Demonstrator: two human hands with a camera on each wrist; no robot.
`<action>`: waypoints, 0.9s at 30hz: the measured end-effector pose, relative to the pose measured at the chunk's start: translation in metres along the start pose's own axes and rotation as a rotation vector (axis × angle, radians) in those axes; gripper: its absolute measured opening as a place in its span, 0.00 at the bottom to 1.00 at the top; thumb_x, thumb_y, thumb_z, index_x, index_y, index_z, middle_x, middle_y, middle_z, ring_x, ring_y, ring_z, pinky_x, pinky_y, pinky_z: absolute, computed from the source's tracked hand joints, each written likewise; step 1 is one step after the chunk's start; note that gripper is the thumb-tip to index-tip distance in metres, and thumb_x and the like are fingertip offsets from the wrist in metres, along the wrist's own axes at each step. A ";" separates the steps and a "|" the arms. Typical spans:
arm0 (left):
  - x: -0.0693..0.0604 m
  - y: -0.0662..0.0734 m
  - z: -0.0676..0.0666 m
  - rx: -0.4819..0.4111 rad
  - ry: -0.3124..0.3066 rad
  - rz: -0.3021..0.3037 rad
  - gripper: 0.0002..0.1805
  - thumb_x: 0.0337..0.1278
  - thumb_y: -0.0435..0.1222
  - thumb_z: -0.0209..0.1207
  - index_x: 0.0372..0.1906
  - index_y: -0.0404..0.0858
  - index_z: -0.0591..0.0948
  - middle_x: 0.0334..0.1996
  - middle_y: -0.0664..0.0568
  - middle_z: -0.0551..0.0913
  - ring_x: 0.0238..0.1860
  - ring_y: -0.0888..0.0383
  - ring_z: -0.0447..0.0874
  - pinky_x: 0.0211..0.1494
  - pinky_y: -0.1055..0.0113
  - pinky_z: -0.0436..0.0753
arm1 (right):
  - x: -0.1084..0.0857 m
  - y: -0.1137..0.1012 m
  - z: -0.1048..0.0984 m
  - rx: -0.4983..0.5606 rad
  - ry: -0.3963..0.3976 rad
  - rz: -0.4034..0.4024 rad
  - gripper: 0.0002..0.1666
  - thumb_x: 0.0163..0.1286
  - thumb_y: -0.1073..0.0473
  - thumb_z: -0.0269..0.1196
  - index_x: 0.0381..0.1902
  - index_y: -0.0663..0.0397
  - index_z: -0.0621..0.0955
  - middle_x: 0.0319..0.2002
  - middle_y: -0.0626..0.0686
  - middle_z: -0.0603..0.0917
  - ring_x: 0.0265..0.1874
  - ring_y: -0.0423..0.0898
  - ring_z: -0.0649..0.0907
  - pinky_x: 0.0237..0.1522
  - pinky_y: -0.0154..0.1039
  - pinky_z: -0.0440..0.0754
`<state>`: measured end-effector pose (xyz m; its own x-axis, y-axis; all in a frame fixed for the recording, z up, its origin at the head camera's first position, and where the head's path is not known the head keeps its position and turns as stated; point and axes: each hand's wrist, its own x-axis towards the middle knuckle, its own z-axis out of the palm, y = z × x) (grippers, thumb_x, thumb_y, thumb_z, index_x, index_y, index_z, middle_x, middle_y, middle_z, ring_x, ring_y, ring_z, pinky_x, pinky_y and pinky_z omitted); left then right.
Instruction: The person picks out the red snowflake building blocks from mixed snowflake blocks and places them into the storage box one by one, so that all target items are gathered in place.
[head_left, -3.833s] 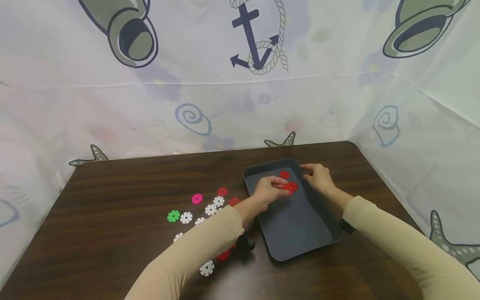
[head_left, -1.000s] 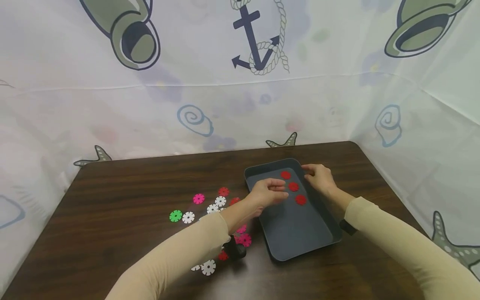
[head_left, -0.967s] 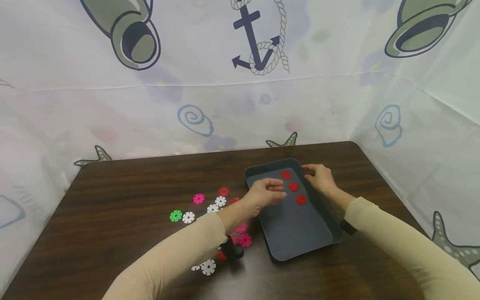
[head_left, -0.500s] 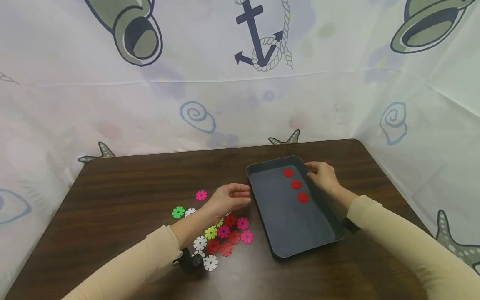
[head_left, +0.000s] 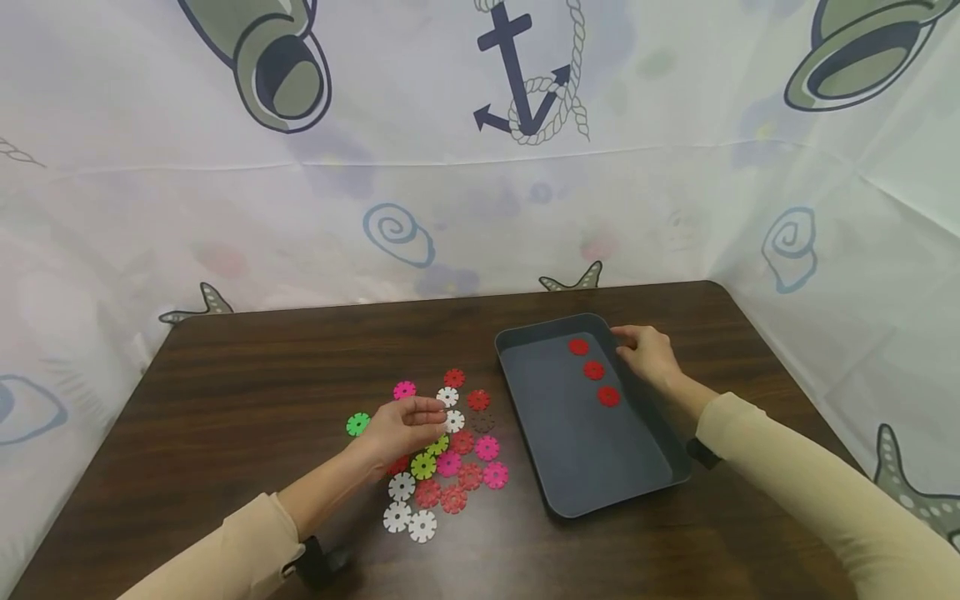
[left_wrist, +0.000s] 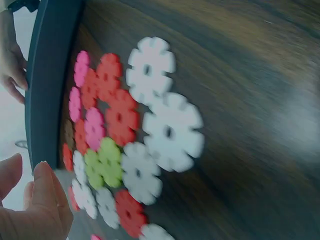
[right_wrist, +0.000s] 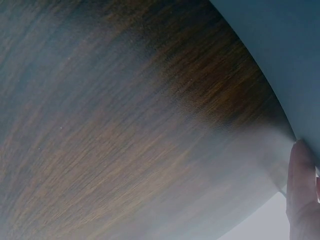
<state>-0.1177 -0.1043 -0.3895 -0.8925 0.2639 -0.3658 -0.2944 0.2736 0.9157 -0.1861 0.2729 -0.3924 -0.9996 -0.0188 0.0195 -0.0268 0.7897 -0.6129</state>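
Note:
Over the left part of the loose discs hangs my left hand [head_left: 397, 432], fingers loosely extended and nothing held. The notched flat discs lie spread on the table: white [head_left: 422, 526], red [head_left: 453, 499], pink [head_left: 496, 476], yellow-green [head_left: 423, 466], green [head_left: 357, 424] and a dark one [head_left: 483, 422]. In the left wrist view the thumb stands apart from the fingers, beside white discs [left_wrist: 173, 131]. My right hand [head_left: 649, 354] touches the grey tray's [head_left: 555, 500] far right side with its fingertips. Three red discs [head_left: 594, 370] lie in a slanting row inside the tray.
The dark wooden table [head_left: 247, 392] reaches back to a patterned cloth [head_left: 300, 217] hanging behind and at the right. The tray's raised left wall stands just right of the loose discs. In the right wrist view, wood grain [right_wrist: 125, 125] runs up to the tray's side [right_wrist: 280, 50].
My left hand has moved from above the tray leftward to the loose discs. Since the oldest frame, a third red disc has come to lie separately in the tray. My right hand stays at the tray.

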 end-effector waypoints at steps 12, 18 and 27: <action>-0.018 -0.023 -0.030 0.088 0.032 0.015 0.24 0.58 0.34 0.60 0.57 0.26 0.71 0.51 0.36 0.78 0.45 0.54 0.82 0.49 0.60 0.82 | -0.001 0.000 0.002 -0.006 -0.002 0.008 0.21 0.64 0.70 0.57 0.56 0.67 0.75 0.24 0.54 0.77 0.19 0.43 0.70 0.22 0.34 0.69; -0.024 -0.029 -0.035 0.093 0.053 -0.008 0.25 0.57 0.33 0.62 0.57 0.25 0.71 0.52 0.35 0.78 0.45 0.55 0.82 0.48 0.62 0.82 | 0.000 0.002 0.001 -0.007 -0.001 0.004 0.21 0.64 0.70 0.57 0.56 0.67 0.75 0.21 0.53 0.75 0.17 0.42 0.68 0.21 0.35 0.68; -0.031 -0.037 -0.039 0.177 0.103 0.001 0.25 0.51 0.32 0.66 0.54 0.25 0.74 0.48 0.37 0.81 0.42 0.54 0.84 0.45 0.64 0.82 | -0.002 0.001 0.000 -0.010 -0.007 -0.004 0.21 0.64 0.70 0.57 0.56 0.68 0.75 0.30 0.62 0.83 0.24 0.46 0.75 0.26 0.37 0.73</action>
<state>-0.0922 -0.1590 -0.4054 -0.9257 0.1710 -0.3374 -0.2367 0.4341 0.8692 -0.1844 0.2735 -0.3932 -0.9995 -0.0265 0.0166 -0.0311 0.7957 -0.6049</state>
